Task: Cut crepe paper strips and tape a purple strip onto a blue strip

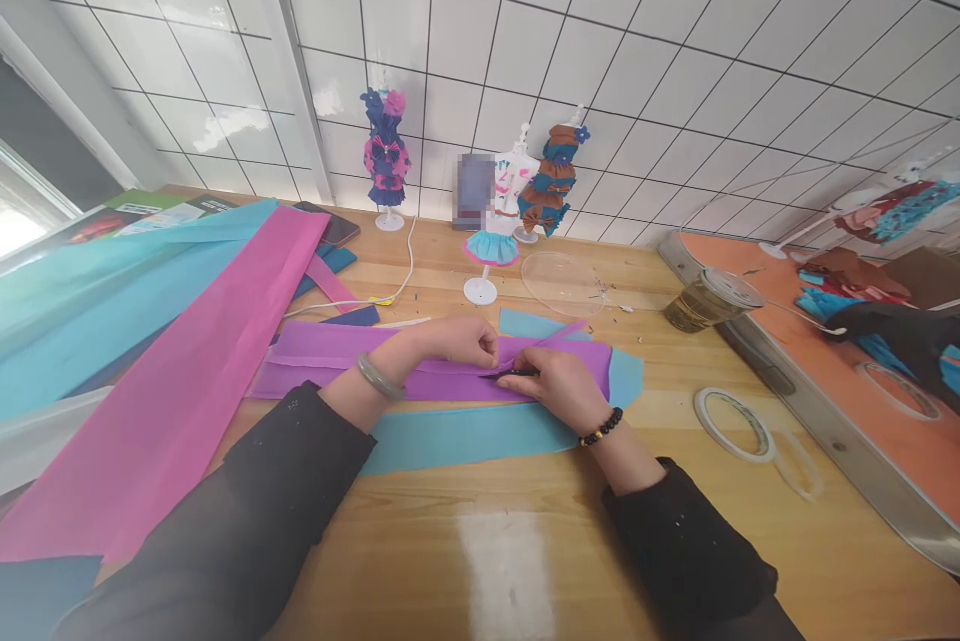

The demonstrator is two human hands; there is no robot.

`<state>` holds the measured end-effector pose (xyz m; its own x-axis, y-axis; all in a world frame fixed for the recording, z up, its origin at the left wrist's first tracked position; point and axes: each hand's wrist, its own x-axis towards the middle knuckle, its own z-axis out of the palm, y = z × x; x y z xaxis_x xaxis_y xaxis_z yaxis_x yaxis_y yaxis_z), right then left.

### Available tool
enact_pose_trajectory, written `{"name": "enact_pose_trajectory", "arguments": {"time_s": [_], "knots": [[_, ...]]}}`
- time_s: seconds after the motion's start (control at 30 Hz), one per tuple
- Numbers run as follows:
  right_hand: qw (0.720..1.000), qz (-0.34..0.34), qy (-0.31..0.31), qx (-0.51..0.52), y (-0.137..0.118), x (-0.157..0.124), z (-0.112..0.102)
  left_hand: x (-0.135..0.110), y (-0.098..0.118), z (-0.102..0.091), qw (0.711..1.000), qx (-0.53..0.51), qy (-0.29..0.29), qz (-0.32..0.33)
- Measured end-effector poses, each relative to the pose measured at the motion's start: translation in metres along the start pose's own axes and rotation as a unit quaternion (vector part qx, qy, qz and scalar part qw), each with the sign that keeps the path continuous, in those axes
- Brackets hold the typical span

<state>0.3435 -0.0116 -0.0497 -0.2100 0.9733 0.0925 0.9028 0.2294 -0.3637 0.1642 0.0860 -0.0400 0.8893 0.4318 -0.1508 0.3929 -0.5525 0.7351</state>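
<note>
My left hand (459,339) is closed, pinching the upper edge of a purple paper strip (352,361) that lies across the wooden table (675,521). My right hand (559,386) is closed round small dark scissors (504,374), whose blades meet the purple strip close to my left fingers. A thin purple sliver (551,334) rises from the cut. Under the purple strip lies a light blue paper sheet (465,436). Both wrists carry bracelets, and both sleeves are dark.
Long pink (187,381) and teal (97,311) paper sheets cover the left. Three small dressed mannequins (386,156) (499,211) (559,176) stand by the tiled wall. A clear lid (562,283), a plastic cup (705,301) and tape rolls (733,421) lie right. Another person's dark-gloved hand (892,331) rests on an orange board (847,401).
</note>
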Motion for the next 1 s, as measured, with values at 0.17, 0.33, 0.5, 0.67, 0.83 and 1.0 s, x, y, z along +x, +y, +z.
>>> {"name": "enact_pose_trajectory", "arguments": {"time_s": [0.17, 0.33, 0.5, 0.67, 0.83, 1.0], "knots": [[1.000, 0.002, -0.005, -0.003, -0.0036, 0.0010, 0.0003, 0.0003, 0.0009, -0.0003, 1.000, -0.007, -0.002, 0.015], [1.000, 0.002, -0.011, 0.002, -0.0046, 0.0016, 0.0002, 0.0002, 0.0010, 0.0002, 1.000, -0.003, 0.001, 0.024], [1.000, 0.000, -0.013, -0.001, -0.0028, 0.0016, 0.0010, 0.0002, 0.0011, 0.0001, 1.000, -0.005, -0.001, 0.021], [1.000, 0.000, -0.013, 0.000, -0.0028, 0.0013, 0.0008, 0.0011, -0.0004, -0.0012, 1.000, -0.006, -0.010, 0.015], [1.000, 0.003, -0.010, 0.005, -0.0032, 0.0011, 0.0010, 0.0008, -0.0015, -0.0036, 0.999, -0.024, -0.029, -0.001], [1.000, 0.000, -0.006, -0.005, -0.0005, 0.0003, 0.0034, 0.0003, -0.0035, -0.0053, 0.999, -0.022, -0.041, 0.006]]}}
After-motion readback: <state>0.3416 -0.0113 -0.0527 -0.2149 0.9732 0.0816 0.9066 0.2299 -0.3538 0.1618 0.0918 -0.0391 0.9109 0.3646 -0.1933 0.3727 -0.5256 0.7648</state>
